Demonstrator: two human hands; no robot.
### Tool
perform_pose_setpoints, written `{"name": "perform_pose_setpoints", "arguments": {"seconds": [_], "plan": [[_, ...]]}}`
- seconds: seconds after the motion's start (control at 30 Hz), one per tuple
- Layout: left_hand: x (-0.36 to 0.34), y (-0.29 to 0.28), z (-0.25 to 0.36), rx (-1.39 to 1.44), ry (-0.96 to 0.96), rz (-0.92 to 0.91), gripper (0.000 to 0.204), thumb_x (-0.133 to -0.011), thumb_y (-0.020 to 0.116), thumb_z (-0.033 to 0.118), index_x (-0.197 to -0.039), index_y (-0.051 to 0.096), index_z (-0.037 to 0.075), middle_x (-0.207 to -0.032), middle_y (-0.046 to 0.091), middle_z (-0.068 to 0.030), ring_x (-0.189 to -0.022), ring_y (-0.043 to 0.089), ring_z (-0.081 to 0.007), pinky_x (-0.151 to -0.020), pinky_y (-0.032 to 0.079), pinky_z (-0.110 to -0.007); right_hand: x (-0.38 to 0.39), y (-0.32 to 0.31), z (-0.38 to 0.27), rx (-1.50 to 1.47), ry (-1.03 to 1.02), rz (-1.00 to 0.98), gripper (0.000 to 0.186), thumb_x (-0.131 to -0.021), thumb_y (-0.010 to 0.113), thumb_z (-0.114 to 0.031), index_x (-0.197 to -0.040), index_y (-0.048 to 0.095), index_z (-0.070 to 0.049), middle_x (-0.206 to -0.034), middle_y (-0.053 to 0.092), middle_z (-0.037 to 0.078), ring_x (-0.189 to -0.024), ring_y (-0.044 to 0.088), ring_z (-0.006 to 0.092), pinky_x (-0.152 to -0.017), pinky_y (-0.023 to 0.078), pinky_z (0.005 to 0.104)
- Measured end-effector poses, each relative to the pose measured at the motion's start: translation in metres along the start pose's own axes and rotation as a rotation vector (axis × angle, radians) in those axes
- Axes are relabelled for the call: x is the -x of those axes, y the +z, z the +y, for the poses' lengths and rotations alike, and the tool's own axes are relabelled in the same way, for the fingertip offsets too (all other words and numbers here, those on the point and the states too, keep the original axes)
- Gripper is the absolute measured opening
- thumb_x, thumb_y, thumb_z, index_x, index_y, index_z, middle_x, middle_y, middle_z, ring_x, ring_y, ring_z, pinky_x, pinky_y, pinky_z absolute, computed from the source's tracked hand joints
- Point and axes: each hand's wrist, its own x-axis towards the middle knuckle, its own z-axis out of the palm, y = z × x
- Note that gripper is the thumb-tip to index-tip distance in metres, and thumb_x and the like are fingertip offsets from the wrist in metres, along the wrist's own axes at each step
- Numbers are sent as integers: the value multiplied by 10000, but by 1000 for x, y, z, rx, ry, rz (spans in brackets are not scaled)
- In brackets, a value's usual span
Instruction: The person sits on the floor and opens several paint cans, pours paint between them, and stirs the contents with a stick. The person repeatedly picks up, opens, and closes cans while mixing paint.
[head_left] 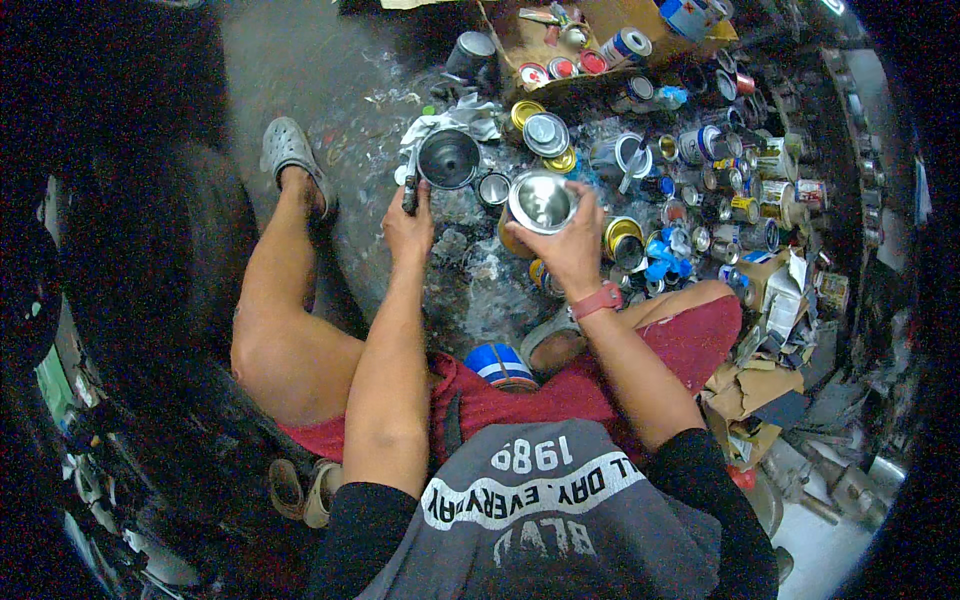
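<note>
My left hand [412, 215] is closed round a narrow dark handle [410, 192] against the side of a dark-interior metal container [448, 158]; I cannot tell whether the two are joined. My right hand [565, 240] grips an open can [543, 202] with a shiny silver inside, tilted a little, its outer side brownish gold. Between them stands a small can [493, 187]. Crumpled white paper [455, 117] lies behind the dark container, and stacked lids [546, 134] sit beyond the silver can.
A cardboard box [548, 40] of cans is at the back. Many cans [708, 145], blue crumpled gloves or cloth [668, 258] and torn cardboard [757, 387] crowd the stained floor [340, 200] on my right. A blue-white can [500, 365] stands between my bent legs.
</note>
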Motion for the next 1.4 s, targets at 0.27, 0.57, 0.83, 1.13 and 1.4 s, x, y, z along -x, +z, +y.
{"name": "perform_pose_setpoints", "arguments": {"seconds": [0.27,0.57,0.83,1.13,1.4], "plan": [[-5,-16,-14,-59,-33,22,616,-1018,659,513,-1294,668,-38,-1069,763,-246,-984,737,-373,-881,543,-458,26,71,49,111,-114,-395,1075,-613,973,-263,-1521,417,-110,-1488,453,241,-1313,511,458,-1070,519,538],[60,-41,105,218,-162,-160,463,-1082,607,450,-1246,661,20,-1166,747,-62,-749,681,-172,-689,509,-320,45,89,84,71,-128,-323,988,-714,934,-255,-1514,386,-62,-1540,409,234,-1488,378,442,-1214,399,499],[100,-38,109,162,-156,-139,495,-1067,639,455,-1241,619,-9,-1029,686,-72,-817,635,-162,-728,515,-328,68,45,139,152,111,-182,470,-858,771,-224,-1263,596,-58,-1313,564,207,-1209,549,432,-1023,471,545],[100,-5,71,64,-130,-124,497,-1070,617,443,-1255,636,-19,-980,738,-128,-782,697,-211,-734,533,-372,94,16,135,179,97,-411,767,-696,945,-152,-1323,513,-58,-1345,503,218,-1269,540,445,-1016,557,502],[66,5,-6,-78,-226,-144,859,-1003,595,664,-1506,519,-29,-1322,700,-225,-1192,694,-334,-1001,513,-432,96,28,137,303,59,-387,749,-701,923,-101,-1315,495,-71,-1331,486,210,-1249,552,440,-990,564,512]]}}
